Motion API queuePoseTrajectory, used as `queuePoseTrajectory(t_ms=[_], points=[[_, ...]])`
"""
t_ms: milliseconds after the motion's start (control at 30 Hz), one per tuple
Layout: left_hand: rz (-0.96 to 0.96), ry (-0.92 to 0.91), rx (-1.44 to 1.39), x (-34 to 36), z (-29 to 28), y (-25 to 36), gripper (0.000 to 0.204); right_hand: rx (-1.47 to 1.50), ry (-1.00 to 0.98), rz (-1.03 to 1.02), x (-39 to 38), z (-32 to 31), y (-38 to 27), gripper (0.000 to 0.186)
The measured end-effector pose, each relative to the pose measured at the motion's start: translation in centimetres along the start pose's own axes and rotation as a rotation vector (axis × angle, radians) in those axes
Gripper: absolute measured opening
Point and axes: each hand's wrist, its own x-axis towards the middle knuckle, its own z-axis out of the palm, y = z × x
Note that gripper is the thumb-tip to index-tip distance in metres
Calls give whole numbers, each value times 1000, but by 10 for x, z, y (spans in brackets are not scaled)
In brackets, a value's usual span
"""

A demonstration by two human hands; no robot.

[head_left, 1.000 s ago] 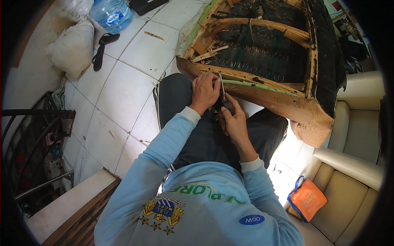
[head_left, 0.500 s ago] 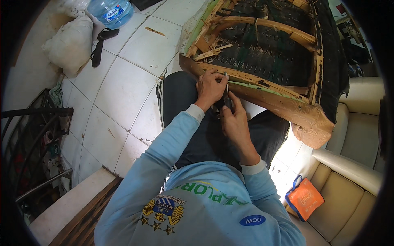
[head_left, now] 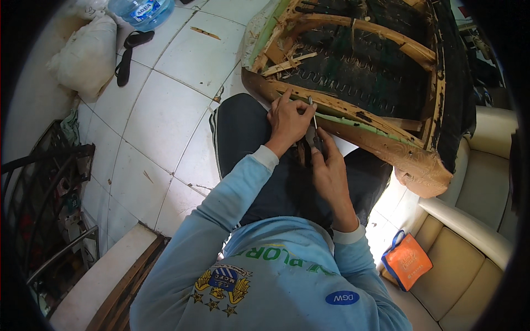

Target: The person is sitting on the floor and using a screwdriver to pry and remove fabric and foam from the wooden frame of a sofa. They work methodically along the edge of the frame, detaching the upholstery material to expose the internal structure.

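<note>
While gripped, tool [head_left: 316, 128] between left hand [head_left: 289, 118], right hand [head_left: 329, 168]

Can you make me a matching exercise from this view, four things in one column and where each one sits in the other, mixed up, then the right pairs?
Things:
1. water bottle
2. orange bag
3. white sack
4. left hand

Places:
A. on the floor beside the cream sofa, lower right
B. on the edge of the wooden sofa frame, at a thin metal tool
C. top edge of the picture, on the white tiles
D. upper left, next to a black sandal

Pairs: 1-C, 2-A, 3-D, 4-B
</note>
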Motion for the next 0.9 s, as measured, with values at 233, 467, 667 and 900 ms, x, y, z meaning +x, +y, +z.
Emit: queuePoseTrajectory(t_ms=[233, 467, 667, 900], points=[[-58, -11, -70, 3, -4, 4, 36, -134, -61, 21, 7, -17, -30, 52], [-44, -5, -94, 3, 1, -2, 35, -415, -62, -24, 5, -2, -49, 50], [-5, 26, -7, -1, 4, -6, 37, 156, -25, 207, -4, 11, -9, 47], [-4, 48, -18, 3, 6, -8, 32, -186, 206, -256, -3, 50, 32, 52]])
